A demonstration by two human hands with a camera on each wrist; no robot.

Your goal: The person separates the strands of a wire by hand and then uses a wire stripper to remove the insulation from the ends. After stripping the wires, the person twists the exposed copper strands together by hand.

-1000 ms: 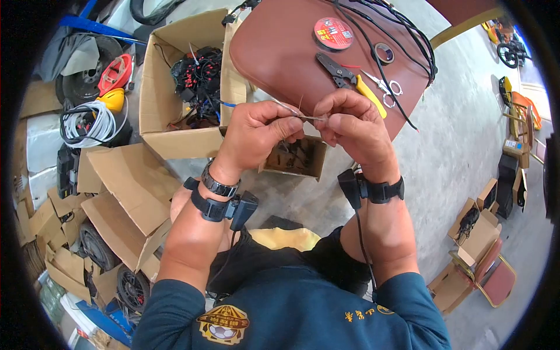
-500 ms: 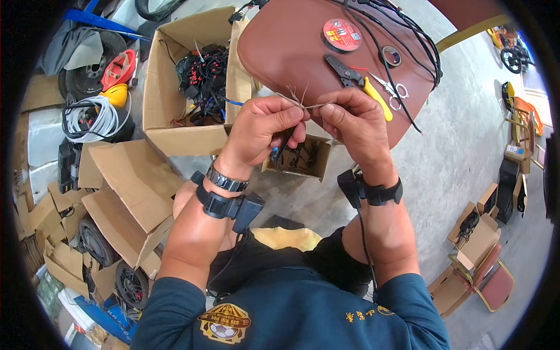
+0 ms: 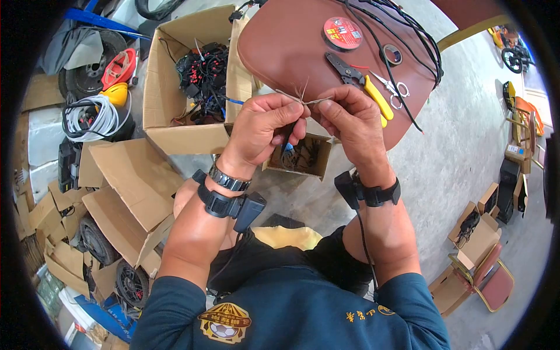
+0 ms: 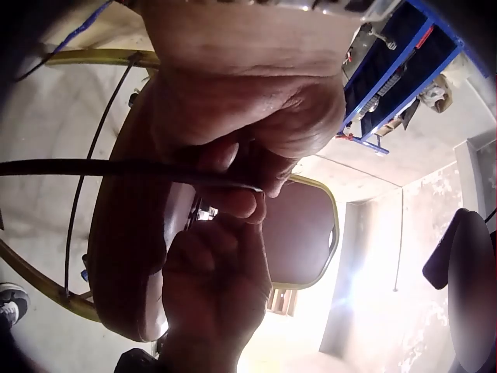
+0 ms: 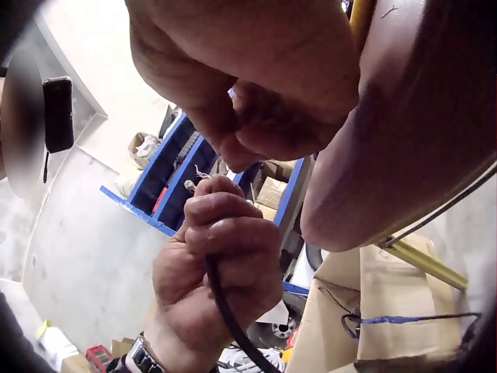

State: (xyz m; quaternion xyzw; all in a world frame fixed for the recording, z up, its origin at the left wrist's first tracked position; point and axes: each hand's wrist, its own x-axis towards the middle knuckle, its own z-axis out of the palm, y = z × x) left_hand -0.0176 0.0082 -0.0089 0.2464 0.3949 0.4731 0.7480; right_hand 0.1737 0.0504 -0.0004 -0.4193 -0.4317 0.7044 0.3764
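Observation:
My left hand [image 3: 259, 125] grips a black cable [image 5: 227, 315], which hangs down out of the fist. Thin bare wire strands [image 3: 303, 90] stick up at its thumb and forefinger, some of them splayed. Close on the right, my right hand [image 3: 357, 122] pinches a twisted length of wire [image 3: 316, 101] that runs across from the left fingertips. From the left wrist, the cable [image 4: 101, 168] crosses below my left palm, with the right fingers just beyond it. The right wrist view shows loose strand ends [image 5: 202, 172] above the left thumb and forefinger.
On the brown chair seat [image 3: 280, 44] lie a red-labelled roll [image 3: 343, 33], a tape roll [image 3: 392, 55], yellow-handled wire strippers [image 3: 373, 96], scissors [image 3: 398, 93] and black cables [image 3: 429, 49]. A carton [image 3: 186, 140] of wiring stands left; a small box [image 3: 318, 166] sits below my hands.
My left hand has turned slightly, bringing the hanging cable into sight. The strands at its fingertips have spread upward, and the right hand still pinches wire. The head view has shifted a little.

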